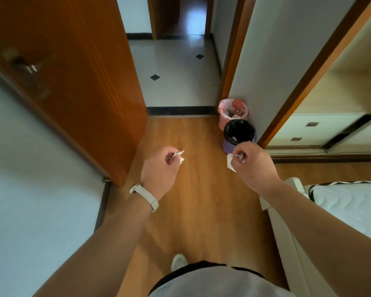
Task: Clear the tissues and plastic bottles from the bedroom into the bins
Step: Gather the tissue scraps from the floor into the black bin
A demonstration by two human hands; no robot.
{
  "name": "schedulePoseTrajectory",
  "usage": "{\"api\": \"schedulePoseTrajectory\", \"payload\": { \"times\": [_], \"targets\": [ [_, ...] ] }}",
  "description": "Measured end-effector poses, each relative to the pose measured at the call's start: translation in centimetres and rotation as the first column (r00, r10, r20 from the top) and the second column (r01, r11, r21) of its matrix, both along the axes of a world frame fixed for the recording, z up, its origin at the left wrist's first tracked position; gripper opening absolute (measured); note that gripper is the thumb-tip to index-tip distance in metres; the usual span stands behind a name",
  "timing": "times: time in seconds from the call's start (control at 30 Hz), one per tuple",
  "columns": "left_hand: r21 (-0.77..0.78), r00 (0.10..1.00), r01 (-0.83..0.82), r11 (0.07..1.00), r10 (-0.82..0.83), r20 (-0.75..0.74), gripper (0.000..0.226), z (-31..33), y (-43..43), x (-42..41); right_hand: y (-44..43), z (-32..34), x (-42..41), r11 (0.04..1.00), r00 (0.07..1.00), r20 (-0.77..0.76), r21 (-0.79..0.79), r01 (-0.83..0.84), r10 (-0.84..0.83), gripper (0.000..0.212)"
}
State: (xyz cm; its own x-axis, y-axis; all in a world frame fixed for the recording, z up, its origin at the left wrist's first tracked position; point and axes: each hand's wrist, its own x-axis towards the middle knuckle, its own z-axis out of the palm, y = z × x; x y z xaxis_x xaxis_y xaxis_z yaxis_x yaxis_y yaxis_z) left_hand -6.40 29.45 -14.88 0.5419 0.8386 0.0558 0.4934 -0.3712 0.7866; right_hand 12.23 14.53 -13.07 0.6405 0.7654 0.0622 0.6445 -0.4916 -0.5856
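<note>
My left hand (162,168) is closed around a crumpled white tissue (180,156), whose end sticks out past the fingers. A second white tissue (231,161) hangs from my right hand (254,162), which is closed on it. Both hands are held out over the wooden floor. Just beyond my right hand stands a purple bin (229,145) lined with a black bag. Behind it, against the wall corner, is a pink bin (223,120) with a pink liner and rubbish inside. No plastic bottle is visible.
An open brown door (73,82) fills the left side. The doorway ahead leads to a tiled hallway (176,71). A white mattress and bed frame (341,206) lie at the right, with a wardrobe (330,103) beyond. My shoe (178,261) shows below.
</note>
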Motion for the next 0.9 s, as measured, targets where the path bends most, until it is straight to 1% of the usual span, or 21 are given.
{"api": "schedulePoseTrajectory", "payload": {
  "times": [0.13, 0.27, 0.37, 0.47, 0.57, 0.67, 0.73, 0.9],
  "targets": [
    [-0.015, 0.999, 0.05, 0.999, -0.05, 0.019, 0.008, -0.6, 3.8, 2.5, 2.5, -0.2, 2.1, 0.999, 0.999, 0.02, -0.001, 0.045, -0.044, 0.015],
    [0.018, 0.988, 0.154, 0.988, -0.154, 0.014, 0.009, -1.9, 6.3, 6.3, 4.1, -0.9, 5.8, 0.991, 0.991, 0.034, 0.004, 0.13, -0.13, 0.01],
    [-0.03, 0.985, 0.172, 0.985, -0.172, -0.009, 0.012, -2.5, 8.0, 9.9, 5.1, -1.8, 8.8, 0.987, 0.986, 0.045, 0.01, 0.158, -0.158, 0.009],
    [-0.038, 0.978, 0.206, 0.978, -0.206, -0.012, 0.007, -2.4, 9.9, 13.9, 6.6, -2.8, 12.7, 0.985, 0.984, 0.045, 0.015, 0.171, -0.172, 0.008],
    [-0.021, 0.972, 0.23, 0.973, -0.231, -0.042, 0.008, -2.2, 13.0, 18.4, 9.0, -4.0, 17.6, 0.981, 0.981, 0.027, 0.036, 0.19, -0.191, 0.008],
    [-0.026, 0.971, 0.22, 0.975, -0.222, -0.092, 0.008, -2.2, 16.6, 23.5, 12.2, -5.1, 23.0, 0.977, 0.976, -0.038, 0.019, 0.215, -0.214, 0.013],
    [-0.029, 0.959, 0.249, 0.968, -0.251, -0.13, 0.009, -2.2, 18.3, 27.1, 14.2, -5.6, 26.5, 0.975, 0.972, -0.078, 0.004, 0.224, -0.223, 0.014],
    [-0.025, 0.93, 0.321, 0.947, -0.32, -0.179, 0.01, -2.5, 20.6, 37.2, 17.1, -5.6, 34.6, 0.975, 0.972, -0.081, 0.024, 0.222, -0.22, 0.012]
  ]
}}
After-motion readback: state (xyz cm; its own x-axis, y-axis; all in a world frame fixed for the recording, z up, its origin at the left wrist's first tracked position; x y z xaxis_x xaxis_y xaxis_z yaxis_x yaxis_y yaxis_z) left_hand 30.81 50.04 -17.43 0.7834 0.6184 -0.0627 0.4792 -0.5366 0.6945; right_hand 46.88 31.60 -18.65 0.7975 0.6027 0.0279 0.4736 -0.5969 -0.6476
